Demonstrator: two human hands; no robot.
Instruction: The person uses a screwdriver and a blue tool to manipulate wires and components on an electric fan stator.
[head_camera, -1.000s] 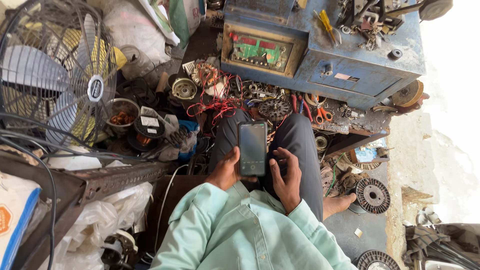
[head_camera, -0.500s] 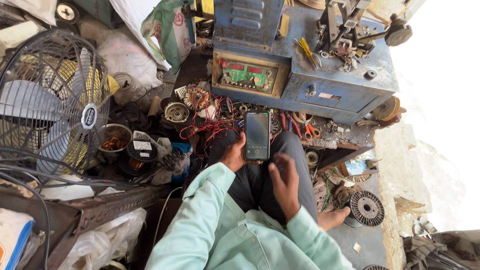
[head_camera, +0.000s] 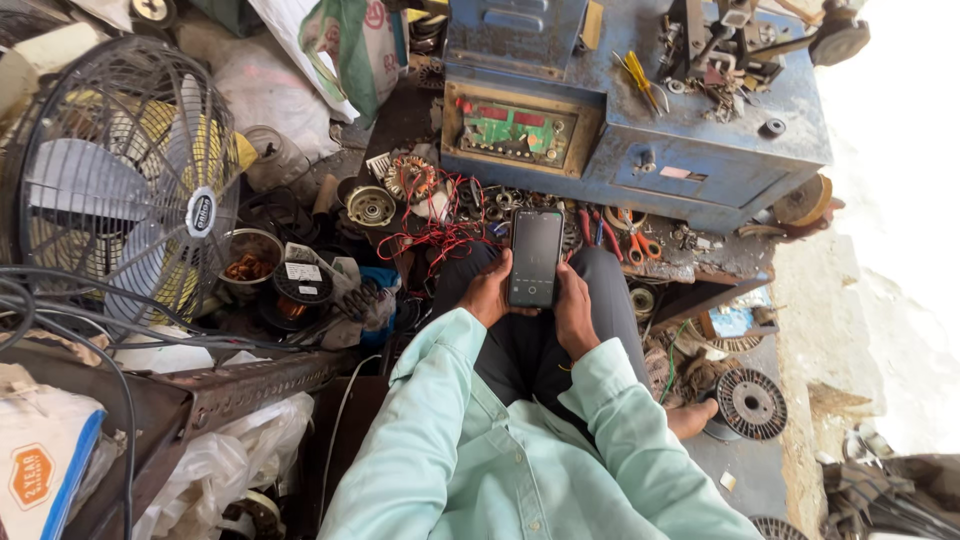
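A dark smartphone (head_camera: 536, 257) with its screen lit is held upright over my lap. My left hand (head_camera: 490, 292) grips its left edge and back. My right hand (head_camera: 573, 312) holds the right edge from below, thumb against the side. Both arms wear pale green sleeves (head_camera: 440, 400). I sit with dark trousers (head_camera: 520, 350) and a bare foot (head_camera: 692, 418) on the floor to the right.
A blue machine (head_camera: 640, 110) with a green circuit panel stands ahead. Red wires (head_camera: 440, 225), copper windings, orange-handled scissors (head_camera: 640, 245) and metal parts litter the floor. A caged fan (head_camera: 120, 190) stands left, above black cables. A wire spool (head_camera: 750, 403) lies right.
The view has shifted and moved closer. My right hand rose from my lap to the phone's right edge, so both hands now hold it.
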